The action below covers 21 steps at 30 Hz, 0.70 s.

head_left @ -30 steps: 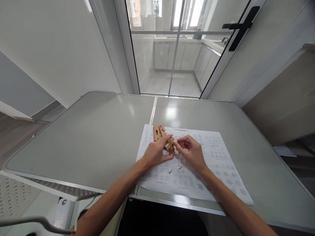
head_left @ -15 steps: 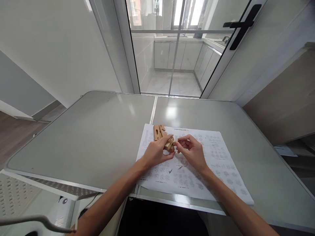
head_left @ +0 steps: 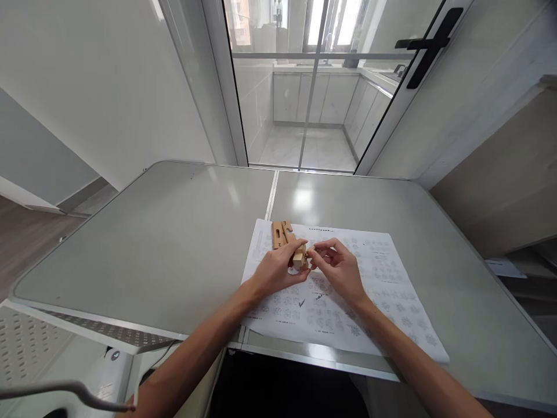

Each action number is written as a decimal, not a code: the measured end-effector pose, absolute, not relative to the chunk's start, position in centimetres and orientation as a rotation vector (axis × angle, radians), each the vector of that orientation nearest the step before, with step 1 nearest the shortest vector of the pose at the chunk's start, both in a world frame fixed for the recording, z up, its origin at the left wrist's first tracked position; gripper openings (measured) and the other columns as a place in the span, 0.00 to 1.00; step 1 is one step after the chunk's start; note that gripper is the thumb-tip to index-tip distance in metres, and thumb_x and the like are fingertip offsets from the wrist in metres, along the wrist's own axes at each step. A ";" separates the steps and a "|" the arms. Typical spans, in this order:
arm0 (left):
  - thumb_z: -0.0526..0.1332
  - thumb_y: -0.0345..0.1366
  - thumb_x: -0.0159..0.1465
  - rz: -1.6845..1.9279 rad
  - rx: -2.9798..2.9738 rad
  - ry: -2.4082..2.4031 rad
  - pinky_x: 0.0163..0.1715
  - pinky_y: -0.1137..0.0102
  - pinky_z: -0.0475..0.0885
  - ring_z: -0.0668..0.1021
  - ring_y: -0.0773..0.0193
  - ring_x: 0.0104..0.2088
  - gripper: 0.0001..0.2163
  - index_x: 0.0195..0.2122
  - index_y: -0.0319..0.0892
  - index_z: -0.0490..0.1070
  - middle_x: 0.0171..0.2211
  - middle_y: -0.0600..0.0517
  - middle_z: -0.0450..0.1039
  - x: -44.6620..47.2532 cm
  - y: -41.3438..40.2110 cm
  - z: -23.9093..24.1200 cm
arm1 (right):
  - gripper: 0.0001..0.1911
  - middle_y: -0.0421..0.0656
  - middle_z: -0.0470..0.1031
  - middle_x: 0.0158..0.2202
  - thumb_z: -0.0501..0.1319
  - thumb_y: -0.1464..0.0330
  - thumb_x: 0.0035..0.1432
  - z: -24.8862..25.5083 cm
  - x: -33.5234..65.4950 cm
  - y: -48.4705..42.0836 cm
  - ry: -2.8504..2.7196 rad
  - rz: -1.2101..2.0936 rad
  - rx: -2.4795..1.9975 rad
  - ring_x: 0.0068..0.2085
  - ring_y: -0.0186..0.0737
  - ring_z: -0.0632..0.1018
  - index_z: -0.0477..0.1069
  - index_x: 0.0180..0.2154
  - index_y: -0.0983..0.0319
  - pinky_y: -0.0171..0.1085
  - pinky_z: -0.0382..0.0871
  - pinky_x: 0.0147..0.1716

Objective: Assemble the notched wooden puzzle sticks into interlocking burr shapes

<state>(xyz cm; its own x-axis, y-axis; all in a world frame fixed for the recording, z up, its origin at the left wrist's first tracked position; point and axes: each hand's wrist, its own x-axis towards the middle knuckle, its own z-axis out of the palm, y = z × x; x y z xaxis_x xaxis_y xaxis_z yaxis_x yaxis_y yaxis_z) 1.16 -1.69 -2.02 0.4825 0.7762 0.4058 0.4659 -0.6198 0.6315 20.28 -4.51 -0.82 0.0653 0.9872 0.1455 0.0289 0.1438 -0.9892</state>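
Note:
Between the thumb and fingers of my left hand (head_left: pixel 276 270) is a small wooden block puzzle (head_left: pixel 300 257), light in colour and made of several joined pieces. My right hand (head_left: pixel 337 264) is closed in a pinch at the puzzle's right side; whatever sits in those fingertips is too small and covered to name. Just beyond my left hand lie flat brown wooden pieces (head_left: pixel 278 234) with numbers and cut-out slots. Both hands are above a white printed sheet (head_left: pixel 369 278) covered with rows of small diagrams.
The sheet lies on a grey folding table (head_left: pixel 174 232) with a metal rim and a centre seam. A glass door with a black handle (head_left: pixel 429 45) stands behind it. At lower left are a perforated white panel (head_left: pixel 30 337) and a grey cable (head_left: pixel 65 388).
The wooden puzzle has turned slightly in my left hand, so a different face shows. Both hands stay in nearly the same place.

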 end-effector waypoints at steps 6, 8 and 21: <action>0.69 0.44 0.63 0.973 2.276 1.038 0.36 0.69 0.80 0.84 0.61 0.37 0.29 0.64 0.45 0.65 0.46 0.48 0.82 1.2 -1.7 -1.8 | 0.17 0.42 0.79 0.34 0.72 0.52 0.59 -0.9 20.4 -4.5 -1.243 1.047 -1.144 0.32 0.43 0.82 0.73 0.40 0.56 0.42 0.80 0.33; 0.69 0.43 0.63 0.958 2.304 1.052 0.38 0.68 0.80 0.85 0.60 0.38 0.30 0.65 0.46 0.64 0.48 0.48 0.82 1.2 -1.7 -1.8 | 0.18 0.42 0.79 0.34 0.72 0.51 0.59 -0.9 20.4 -4.5 -1.249 1.043 -1.160 0.31 0.42 0.81 0.73 0.40 0.56 0.41 0.80 0.32; 0.68 0.43 0.65 1.005 2.421 1.009 0.44 0.65 0.81 0.85 0.56 0.49 0.31 0.68 0.49 0.61 0.54 0.47 0.80 1.0 -1.6 -1.7 | 0.19 0.40 0.79 0.32 0.73 0.52 0.57 -0.3 20.4 -4.6 -1.188 1.145 -1.113 0.30 0.42 0.81 0.73 0.39 0.56 0.43 0.81 0.32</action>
